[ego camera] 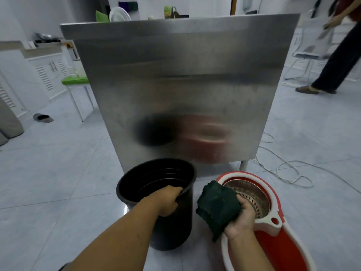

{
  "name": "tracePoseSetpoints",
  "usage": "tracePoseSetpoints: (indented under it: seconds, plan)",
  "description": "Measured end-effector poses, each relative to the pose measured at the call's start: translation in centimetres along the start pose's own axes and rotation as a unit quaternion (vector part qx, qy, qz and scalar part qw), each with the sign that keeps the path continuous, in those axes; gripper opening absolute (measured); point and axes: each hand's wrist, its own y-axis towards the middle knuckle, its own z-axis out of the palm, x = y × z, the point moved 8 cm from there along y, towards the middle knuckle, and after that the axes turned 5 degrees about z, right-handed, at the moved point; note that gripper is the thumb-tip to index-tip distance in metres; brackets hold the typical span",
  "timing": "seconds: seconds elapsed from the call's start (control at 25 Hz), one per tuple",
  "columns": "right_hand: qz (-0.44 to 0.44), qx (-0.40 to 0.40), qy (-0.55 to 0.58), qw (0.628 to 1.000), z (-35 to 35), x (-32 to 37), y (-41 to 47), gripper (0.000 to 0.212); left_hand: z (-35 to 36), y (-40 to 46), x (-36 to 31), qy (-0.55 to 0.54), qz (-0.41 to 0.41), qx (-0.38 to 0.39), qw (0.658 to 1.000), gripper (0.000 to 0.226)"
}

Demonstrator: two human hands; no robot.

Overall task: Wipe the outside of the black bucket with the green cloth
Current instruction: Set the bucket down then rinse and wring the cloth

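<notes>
Black bucket (pixel 156 192) stands upright on the tiled floor (pixel 58 182), just in front of a steel panel (pixel 175 85). Left hand (pixel 168 201) grips its near rim, fingers curled inside. Right hand (pixel 241 218) clutches the folded green cloth (pixel 216 207) beside the bucket, not touching it, above a red mop bucket (pixel 273 241).

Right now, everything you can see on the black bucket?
The black bucket is a tall, round, dull plastic-looking tub, open-topped, with stepped rings inside and apparently empty. It stands on the pale tiled floor before a steel cabinet, beside a red mop bucket. The left hand grips its near rim; the green cloth sits apart.
</notes>
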Motion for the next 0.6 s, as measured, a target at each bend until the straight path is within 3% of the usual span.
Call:
tracePoseSetpoints:
  seconds: [0.6]
  plan:
    - [-0.008, 0.015, -0.045, 0.999, 0.0, 0.7, -0.2, 0.014, 2.3, 1.0, 1.1, 0.049, -0.024, -0.042, 0.998, 0.042]
